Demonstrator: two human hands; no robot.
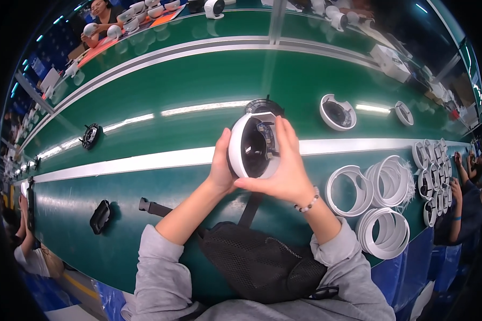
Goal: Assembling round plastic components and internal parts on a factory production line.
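A round white housing (239,144) with a dark hollow inside and a small circuit board on one side is held up in front of me. My left hand (219,163) grips its left edge, thumb up along the shell. Around the right side goes my right hand (287,168), its fingers reaching over the top and the thumb along the lower rim. Just beyond the housing, a black ring-shaped part (266,104) shows, partly hidden by it. A beaded bracelet circles my right wrist.
Stacks of white rings (349,210) stand at right, with rows of white shells (426,183) past them. On the green belt lie a white half shell (326,115), a smaller white piece (404,113) and a black part (91,136). A black mesh bag (257,262) sits before me.
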